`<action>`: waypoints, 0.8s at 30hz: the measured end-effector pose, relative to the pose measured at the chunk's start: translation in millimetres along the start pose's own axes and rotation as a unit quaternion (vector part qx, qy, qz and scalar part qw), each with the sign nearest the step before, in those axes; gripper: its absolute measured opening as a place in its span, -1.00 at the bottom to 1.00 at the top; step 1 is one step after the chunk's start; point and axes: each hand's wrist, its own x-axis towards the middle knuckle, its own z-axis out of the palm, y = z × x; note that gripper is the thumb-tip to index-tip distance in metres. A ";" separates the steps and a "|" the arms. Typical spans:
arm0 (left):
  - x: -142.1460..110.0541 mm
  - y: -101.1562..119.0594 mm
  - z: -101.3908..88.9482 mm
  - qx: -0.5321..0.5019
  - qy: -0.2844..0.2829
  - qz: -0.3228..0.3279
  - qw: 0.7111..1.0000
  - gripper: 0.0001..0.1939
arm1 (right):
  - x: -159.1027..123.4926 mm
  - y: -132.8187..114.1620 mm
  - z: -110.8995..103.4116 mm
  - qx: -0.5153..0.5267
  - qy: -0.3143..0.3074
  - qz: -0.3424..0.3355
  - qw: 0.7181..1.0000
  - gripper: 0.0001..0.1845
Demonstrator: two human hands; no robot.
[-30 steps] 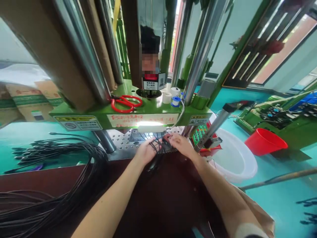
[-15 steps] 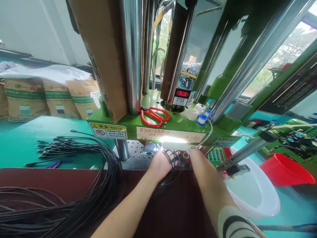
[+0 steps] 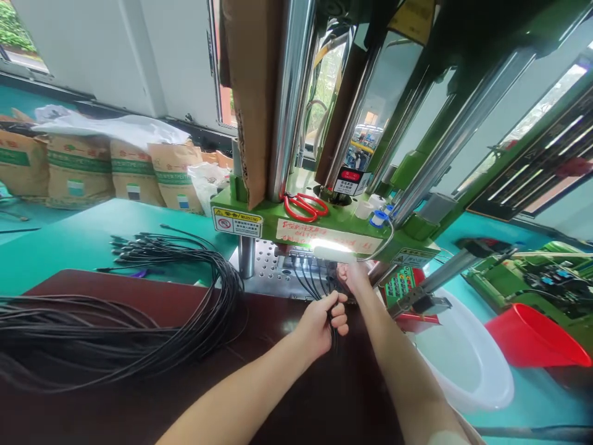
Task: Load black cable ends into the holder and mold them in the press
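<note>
Just in front of the machine, my left hand (image 3: 322,324) is closed in a fist around several thin black cables (image 3: 309,281). The cables fan out from the fist to a metal mould (image 3: 301,254) under the press, where their far ends sit side by side. My right hand (image 3: 353,276) is at the right end of the mould, its fingers curled. Whatever it grips is hidden by the hand and the glare of the lamp (image 3: 333,252). A large bundle of black cables (image 3: 217,309) lies to the left.
Red-handled scissors (image 3: 306,208) and white spools (image 3: 378,218) rest on the green press plate (image 3: 269,230). At right are a button panel (image 3: 401,284), a white basin (image 3: 495,371) and a red container (image 3: 537,337). Paper sacks (image 3: 78,164) stand at far left.
My left hand has drawn back from under the press and closed around the cables, which now stretch out straighter. My right hand stays near the mould's right side. The view has shifted left.
</note>
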 end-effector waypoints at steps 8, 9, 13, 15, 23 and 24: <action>-105.7 -59.4 -35.7 0.050 -0.045 -0.079 0.995 -0.77 | -49.4 -14.3 -7.9 0.026 0.050 0.007 0.998 -0.74; -120.7 -62.1 -41.7 0.058 -0.055 -0.080 0.994 -0.77 | -57.7 -17.4 -9.5 0.027 0.049 0.006 0.998 -0.72; -178.1 -24.6 -42.2 0.069 -0.092 0.010 0.993 -0.77 | -96.6 -24.1 -28.2 0.017 0.032 0.016 0.999 -0.66; -200.6 23.9 -27.1 0.084 -0.087 0.121 0.985 -0.77 | -115.7 -21.4 -45.5 -0.001 0.019 0.034 0.999 -0.64; -165.2 244.1 -27.1 0.224 0.397 0.627 0.632 -0.75 | -176.3 9.0 -110.3 -0.042 0.008 0.110 0.993 -0.66; -152.8 257.8 -41.7 0.305 0.504 0.577 0.566 -0.74 | -182.3 11.7 -114.7 -0.047 0.003 0.114 0.992 -0.66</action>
